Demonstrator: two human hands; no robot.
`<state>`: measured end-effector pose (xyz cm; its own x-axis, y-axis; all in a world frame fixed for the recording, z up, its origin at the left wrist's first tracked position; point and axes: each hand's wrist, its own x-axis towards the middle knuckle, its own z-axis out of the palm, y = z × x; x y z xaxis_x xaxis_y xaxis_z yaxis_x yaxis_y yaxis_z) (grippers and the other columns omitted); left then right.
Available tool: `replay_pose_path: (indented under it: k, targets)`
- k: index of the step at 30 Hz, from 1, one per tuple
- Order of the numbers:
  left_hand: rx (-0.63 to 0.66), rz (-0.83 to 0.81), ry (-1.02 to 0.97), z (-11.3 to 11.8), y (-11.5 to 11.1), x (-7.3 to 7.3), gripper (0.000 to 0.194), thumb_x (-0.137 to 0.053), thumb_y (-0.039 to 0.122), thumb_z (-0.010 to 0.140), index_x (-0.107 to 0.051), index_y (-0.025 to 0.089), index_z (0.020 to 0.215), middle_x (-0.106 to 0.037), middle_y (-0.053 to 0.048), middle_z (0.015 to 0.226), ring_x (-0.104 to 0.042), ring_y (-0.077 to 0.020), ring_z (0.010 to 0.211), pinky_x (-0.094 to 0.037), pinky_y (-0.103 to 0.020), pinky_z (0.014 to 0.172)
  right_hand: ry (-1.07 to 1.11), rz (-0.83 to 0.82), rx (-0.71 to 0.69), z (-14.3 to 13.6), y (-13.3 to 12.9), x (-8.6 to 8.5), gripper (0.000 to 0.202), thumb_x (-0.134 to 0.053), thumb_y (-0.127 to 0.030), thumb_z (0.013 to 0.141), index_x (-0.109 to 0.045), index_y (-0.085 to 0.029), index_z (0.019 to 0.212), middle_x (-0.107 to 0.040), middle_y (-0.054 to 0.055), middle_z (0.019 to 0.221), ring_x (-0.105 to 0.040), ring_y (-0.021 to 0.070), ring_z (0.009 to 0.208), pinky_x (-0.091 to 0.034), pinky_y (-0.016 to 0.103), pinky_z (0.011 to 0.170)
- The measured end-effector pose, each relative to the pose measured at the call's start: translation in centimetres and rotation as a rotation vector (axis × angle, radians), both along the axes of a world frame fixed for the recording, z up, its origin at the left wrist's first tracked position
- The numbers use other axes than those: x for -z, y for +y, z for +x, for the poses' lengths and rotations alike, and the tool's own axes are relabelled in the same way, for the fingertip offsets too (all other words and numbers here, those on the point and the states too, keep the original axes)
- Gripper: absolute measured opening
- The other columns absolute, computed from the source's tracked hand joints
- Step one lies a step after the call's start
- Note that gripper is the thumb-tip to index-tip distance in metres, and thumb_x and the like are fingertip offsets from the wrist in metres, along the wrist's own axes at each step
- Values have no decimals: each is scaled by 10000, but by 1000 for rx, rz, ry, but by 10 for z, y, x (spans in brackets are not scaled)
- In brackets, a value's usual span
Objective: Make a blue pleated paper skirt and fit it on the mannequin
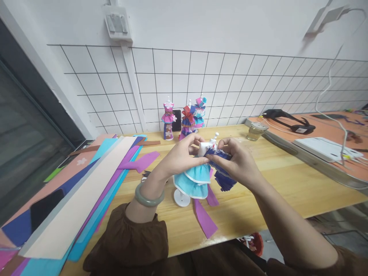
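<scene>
**At the centre of the frame: turquoise skirt on, dark blue ruffle not finished**

In the middle of the picture, a small white plastic mannequin (213,144) leans to the right between two hands, above a pale wooden worktop (276,191). Its tiered turquoise fabric skirt with white edges (194,182) is in place, so I judge this part done. The dark blue pleated fabric piece (225,178) meets the waist, but its lower end hangs free at the right; fastening it seems to be left. The right hand (243,161) has its fingers clamped on this piece. The left hand (179,155) has its fingers closed around the mannequin's waist; whether they also pinch the blue edge, I cannot tell.

Just below the skirt lie two purple fabric strips (206,220), which could catch under the round base. At upper centre, three dressed mannequins (168,119) stand behind, well apart from the hands. Stacked coloured sheets (86,195) fill the left side; a clear cup of yellowish liquid (255,131) stands at upper right.
</scene>
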<state>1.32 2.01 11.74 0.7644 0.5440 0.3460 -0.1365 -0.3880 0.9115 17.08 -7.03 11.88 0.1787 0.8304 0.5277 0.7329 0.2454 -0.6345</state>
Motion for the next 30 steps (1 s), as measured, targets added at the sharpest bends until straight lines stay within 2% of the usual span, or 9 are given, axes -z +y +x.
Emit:
replay_pose_path:
  k: [9, 17, 25, 30]
  targets:
    - [18, -43, -35, -1, 5, 2, 393, -672, 136, 676, -447, 200, 992, -551, -18, 901, -593, -137, 832, -483, -263, 708, 104, -72, -114, 3, -2, -2, 280, -639, -362, 761, -445, -210, 894, -589, -23, 627, -512, 115, 511, -388, 226, 468]
    - [58, -61, -36, -2, 7, 2, 432, -724, 204, 653, -439, 200, 978, -557, -19, 892, -590, -147, 839, -490, -288, 729, 84, -103, -98, 4, -4, -1, 242, -607, -345, 789, -453, -208, 916, -582, -24, 639, -508, 108, 508, -373, 217, 449]
    - [-8, -5, -41, 1, 6, 4, 377, -697, 207, 677, -437, 194, 950, -536, -8, 890, -563, -112, 781, -473, -258, 710, 54, -34, -115, 4, -3, 1, 208, -602, -315, 801, -471, -202, 916, -580, -8, 655, -530, 116, 537, -401, 236, 479]
    - [-29, 8, -53, 0, 7, 3, 346, -661, 180, 692, -442, 193, 960, -512, 1, 897, -538, -89, 750, -441, -206, 651, 150, -89, -213, 8, -5, 4, 326, -604, -383, 802, -454, -206, 1031, -559, -16, 686, -517, 112, 559, -394, 228, 470]
